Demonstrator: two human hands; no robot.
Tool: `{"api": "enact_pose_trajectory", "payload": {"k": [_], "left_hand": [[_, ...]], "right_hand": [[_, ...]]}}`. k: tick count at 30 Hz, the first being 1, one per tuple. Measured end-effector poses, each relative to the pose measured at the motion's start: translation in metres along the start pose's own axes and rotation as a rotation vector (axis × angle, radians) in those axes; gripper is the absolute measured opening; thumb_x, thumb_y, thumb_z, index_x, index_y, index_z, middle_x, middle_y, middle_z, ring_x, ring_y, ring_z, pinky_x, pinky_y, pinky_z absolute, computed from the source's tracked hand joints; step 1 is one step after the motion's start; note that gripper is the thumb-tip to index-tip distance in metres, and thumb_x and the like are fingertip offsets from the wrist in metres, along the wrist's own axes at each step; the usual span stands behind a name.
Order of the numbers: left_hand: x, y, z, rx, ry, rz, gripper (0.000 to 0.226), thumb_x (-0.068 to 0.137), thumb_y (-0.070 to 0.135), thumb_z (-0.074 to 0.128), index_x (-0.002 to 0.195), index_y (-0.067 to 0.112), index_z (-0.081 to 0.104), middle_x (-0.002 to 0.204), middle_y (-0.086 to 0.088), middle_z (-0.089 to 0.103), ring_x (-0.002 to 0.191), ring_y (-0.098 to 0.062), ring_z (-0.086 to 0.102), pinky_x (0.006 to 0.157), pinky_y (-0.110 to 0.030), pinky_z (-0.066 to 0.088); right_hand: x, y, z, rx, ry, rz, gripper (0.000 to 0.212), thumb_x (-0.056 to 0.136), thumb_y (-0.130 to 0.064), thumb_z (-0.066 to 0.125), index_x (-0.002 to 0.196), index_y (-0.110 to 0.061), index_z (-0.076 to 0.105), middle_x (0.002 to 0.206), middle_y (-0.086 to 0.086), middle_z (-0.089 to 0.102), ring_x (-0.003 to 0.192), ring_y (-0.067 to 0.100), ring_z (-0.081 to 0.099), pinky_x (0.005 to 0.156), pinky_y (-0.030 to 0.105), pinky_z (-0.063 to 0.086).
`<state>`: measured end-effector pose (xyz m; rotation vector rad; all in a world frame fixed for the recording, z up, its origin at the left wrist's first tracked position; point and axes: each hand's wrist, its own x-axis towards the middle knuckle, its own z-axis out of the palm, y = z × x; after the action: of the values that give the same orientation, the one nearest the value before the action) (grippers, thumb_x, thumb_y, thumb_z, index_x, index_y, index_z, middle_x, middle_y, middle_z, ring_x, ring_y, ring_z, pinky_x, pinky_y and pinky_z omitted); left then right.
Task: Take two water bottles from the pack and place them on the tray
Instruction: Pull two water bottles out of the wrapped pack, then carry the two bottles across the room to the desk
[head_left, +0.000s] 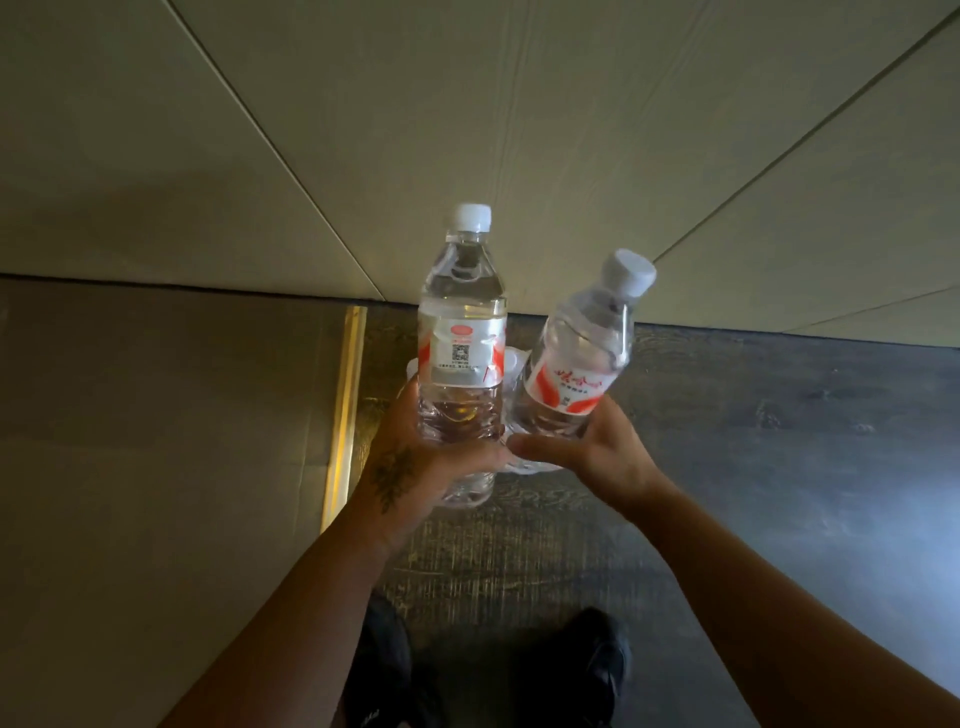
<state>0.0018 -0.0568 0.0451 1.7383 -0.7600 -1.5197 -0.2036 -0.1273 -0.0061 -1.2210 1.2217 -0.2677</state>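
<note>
Bottles are held up at the frame's centre: one bottle (462, 332) is gripped upright by the left hand (415, 467), the tilted bottle (576, 358) is clasped by the right hand (597, 452). Pack (511, 364) is glimpsed behind them, above the dark floor (727, 441).

Your left hand (415, 462) and right hand (597, 452) are each wrapped round a bottle, thumbs nearly touching, so nothing passes between them. The left bottle (461, 332) stands upright; the right bottle (576, 358) tilts away to the right, leaving only a narrow wedge between their necks. Close ahead the pale wall (467, 130) blocks you. The pack (511, 364) sits under the bottles. The dark floor (779, 415) lies open to the right.
</note>
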Motion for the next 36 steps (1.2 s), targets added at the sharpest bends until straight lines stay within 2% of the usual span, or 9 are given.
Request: {"api": "enact_pose_trajectory", "payload": {"k": [3, 7, 10, 13, 18, 23, 28, 32, 36], "left_hand": [[-0.026, 0.018, 0.002, -0.004, -0.003, -0.018, 0.086, 0.057, 0.025, 0.088, 0.139, 0.026, 0.063, 0.119, 0.000, 0.082, 0.109, -0.013, 0.078, 0.097, -0.035, 0.062], [-0.065, 0.047, 0.007, 0.000, -0.027, -0.008, 0.089, 0.053, 0.039, 0.086, 0.139, 0.022, 0.065, 0.120, -0.001, 0.083, 0.111, -0.016, 0.079, 0.092, -0.034, 0.060], [-0.101, 0.069, 0.012, -0.016, -0.051, -0.020, 0.077, 0.057, 0.040, 0.085, 0.130, 0.020, 0.070, 0.113, -0.001, 0.085, 0.107, -0.016, 0.081, 0.087, -0.032, 0.064], [-0.143, 0.095, 0.017, -0.038, -0.044, -0.002, 0.070, 0.060, 0.039, 0.083, 0.126, 0.019, 0.072, 0.105, 0.006, 0.086, 0.098, -0.008, 0.082, 0.074, -0.016, 0.063], [-0.216, 0.147, 0.026, -0.056, -0.070, 0.004, 0.068, 0.064, 0.034, 0.085, 0.129, 0.017, 0.070, 0.104, 0.001, 0.085, 0.096, -0.015, 0.083, 0.075, -0.020, 0.064], [-0.288, 0.206, 0.041, -0.029, -0.124, 0.014, 0.068, 0.062, 0.034, 0.089, 0.127, 0.027, 0.070, 0.102, 0.004, 0.085, 0.093, -0.013, 0.083, 0.071, -0.020, 0.064], [-0.350, 0.257, 0.065, 0.006, -0.274, 0.030, 0.072, 0.059, 0.033, 0.091, 0.128, 0.036, 0.069, 0.102, 0.006, 0.085, 0.091, -0.011, 0.083, 0.069, -0.024, 0.065], [-0.393, 0.292, 0.101, 0.068, -0.439, 0.017, 0.075, 0.056, 0.039, 0.090, 0.128, 0.031, 0.068, 0.096, 0.005, 0.082, 0.088, -0.013, 0.079, 0.078, -0.035, 0.060], [-0.431, 0.320, 0.149, 0.161, -0.607, 0.073, 0.066, 0.057, 0.040, 0.087, 0.120, 0.033, 0.071, 0.096, 0.004, 0.082, 0.089, -0.014, 0.079, 0.073, -0.027, 0.063]], "right_hand": [[-0.034, -0.014, -0.004, 0.092, -0.021, -0.006, 0.066, 0.068, -0.031, 0.087, 0.128, -0.016, 0.066, 0.116, 0.006, 0.080, 0.107, 0.022, 0.079, 0.097, 0.046, 0.061], [-0.084, -0.040, -0.005, 0.234, -0.027, 0.026, 0.065, 0.068, -0.025, 0.083, 0.129, -0.020, 0.064, 0.116, 0.009, 0.079, 0.107, 0.027, 0.078, 0.091, 0.042, 0.064], [-0.128, -0.063, -0.004, 0.330, 0.002, 0.023, 0.065, 0.067, -0.024, 0.081, 0.129, -0.015, 0.062, 0.117, 0.019, 0.076, 0.109, 0.041, 0.074, 0.097, 0.061, 0.061], [-0.177, -0.093, -0.002, 0.434, 0.069, 0.013, 0.069, 0.066, -0.026, 0.081, 0.131, -0.015, 0.058, 0.120, 0.027, 0.070, 0.113, 0.050, 0.069, 0.099, 0.071, 0.055], [-0.256, -0.153, -0.017, 0.511, 0.114, -0.042, 0.072, 0.069, -0.026, 0.079, 0.135, -0.011, 0.055, 0.121, 0.025, 0.070, 0.114, 0.047, 0.069, 0.097, 0.063, 0.059], [-0.346, -0.204, -0.044, 0.527, 0.170, -0.088, 0.063, 0.070, -0.021, 0.079, 0.129, -0.015, 0.059, 0.107, 0.005, 0.076, 0.099, 0.024, 0.076, 0.083, 0.036, 0.063], [-0.447, -0.235, -0.060, 0.578, 0.326, -0.073, 0.067, 0.069, -0.019, 0.078, 0.131, -0.009, 0.056, 0.107, 0.006, 0.076, 0.097, 0.024, 0.076, 0.083, 0.036, 0.062], [-0.529, -0.238, -0.066, 0.625, 0.505, -0.037, 0.058, 0.064, -0.023, 0.079, 0.121, -0.024, 0.065, 0.103, 0.004, 0.078, 0.093, 0.024, 0.076, 0.081, 0.034, 0.062], [-0.603, -0.234, -0.074, 0.702, 0.650, -0.037, 0.055, 0.065, -0.028, 0.078, 0.117, -0.042, 0.068, 0.109, -0.002, 0.080, 0.100, 0.020, 0.078, 0.082, 0.027, 0.063]]}}
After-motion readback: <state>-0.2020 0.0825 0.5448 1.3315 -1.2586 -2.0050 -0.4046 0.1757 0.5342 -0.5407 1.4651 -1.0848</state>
